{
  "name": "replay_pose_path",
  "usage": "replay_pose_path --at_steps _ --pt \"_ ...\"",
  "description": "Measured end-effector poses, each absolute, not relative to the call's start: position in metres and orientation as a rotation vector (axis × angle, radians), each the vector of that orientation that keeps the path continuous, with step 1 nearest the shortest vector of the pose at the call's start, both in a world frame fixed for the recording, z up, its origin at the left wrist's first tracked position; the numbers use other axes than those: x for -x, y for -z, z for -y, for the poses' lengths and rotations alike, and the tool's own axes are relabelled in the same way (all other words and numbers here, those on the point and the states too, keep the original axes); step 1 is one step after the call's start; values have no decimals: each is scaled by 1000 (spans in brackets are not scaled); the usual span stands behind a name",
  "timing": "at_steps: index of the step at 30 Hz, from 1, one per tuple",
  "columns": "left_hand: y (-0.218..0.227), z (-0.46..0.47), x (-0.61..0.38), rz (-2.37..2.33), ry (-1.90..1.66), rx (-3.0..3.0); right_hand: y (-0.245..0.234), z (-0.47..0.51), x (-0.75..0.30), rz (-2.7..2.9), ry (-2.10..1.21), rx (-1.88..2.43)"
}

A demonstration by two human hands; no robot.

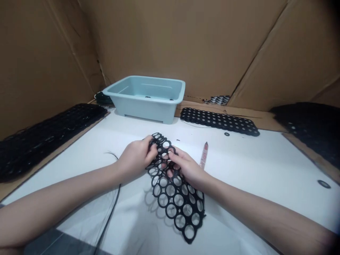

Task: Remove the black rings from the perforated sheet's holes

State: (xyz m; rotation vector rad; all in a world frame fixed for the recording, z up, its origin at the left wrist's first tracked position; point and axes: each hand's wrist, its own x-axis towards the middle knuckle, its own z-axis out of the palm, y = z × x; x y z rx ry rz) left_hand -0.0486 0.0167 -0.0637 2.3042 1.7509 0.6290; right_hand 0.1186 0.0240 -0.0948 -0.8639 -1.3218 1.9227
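While the left hand (136, 159) and right hand (186, 168) grip the upper end of a black perforated ring sheet (171, 199), its lower end rests on the white counter (252, 170), in front of a pale blue tub (143, 111).

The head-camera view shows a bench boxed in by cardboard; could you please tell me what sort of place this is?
Probably a makeshift hand-assembly workstation: a black perforated sheet on a white work surface, a pale blue plastic tub and cardboard walls around it.
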Motion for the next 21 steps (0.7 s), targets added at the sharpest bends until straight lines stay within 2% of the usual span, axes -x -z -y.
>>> replay_pose_path --at_steps 3,12,15,21 --pt "66 -15 48 -1694 -493 -2331 93 -22 -118 1407 -1892 830" --pt "54 -12 48 -1385 -393 -2268 93 -21 -121 1435 -1871 835" --pt "58 -25 55 -1353 -541 -2132 92 -20 -119 1436 -1900 810" --pt "58 -53 79 -1631 -1072 -1769 92 -19 -116 1271 -1889 930"
